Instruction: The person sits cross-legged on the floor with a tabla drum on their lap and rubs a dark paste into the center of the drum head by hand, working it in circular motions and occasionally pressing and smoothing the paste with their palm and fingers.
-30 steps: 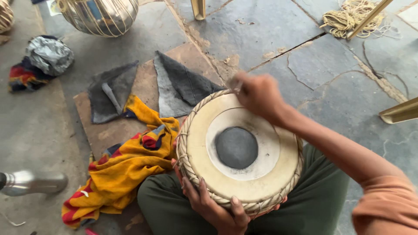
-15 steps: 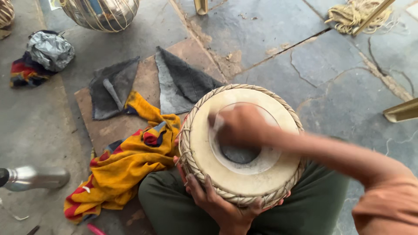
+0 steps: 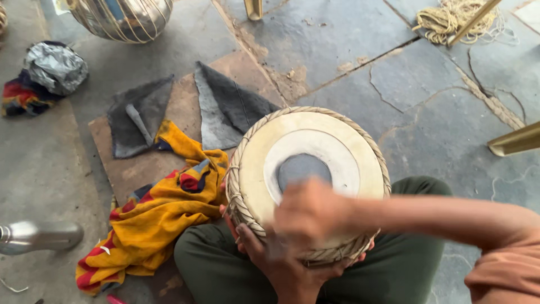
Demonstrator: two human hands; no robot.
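Floor: grey stone slabs (image 3: pixel 337 45) with cracked seams, seen from above; a brown board (image 3: pixel 140 169) lies on them.
Drum: round hand drum (image 3: pixel 306 180) with a pale skin, a dark centre patch and a braided rim, resting on the person's lap between legs in dark green trousers (image 3: pixel 225 270).
Left hand: left hand (image 3: pixel 275 259) cups the near rim of the drum from below, fingers curled against the braid, holding it.
Right hand: right hand (image 3: pixel 312 214) is over the near part of the skin, blurred; whether its fingers are spread or closed cannot be told.
Cloth: yellow and red patterned cloth (image 3: pixel 152 219) touches the drum's left side and trails over the board.
Grey pieces: 2 dark grey felt pieces (image 3: pixel 225 107) lie on the board beyond the cloth.
Far left: crumpled silver foil (image 3: pixel 55 66) on a coloured rag.
Top: metal drum shell (image 3: pixel 126 17) with lacing; coil of pale rope (image 3: pixel 450 19) at top right.
Low left: shiny metal object (image 3: pixel 39 236) lying on the floor.
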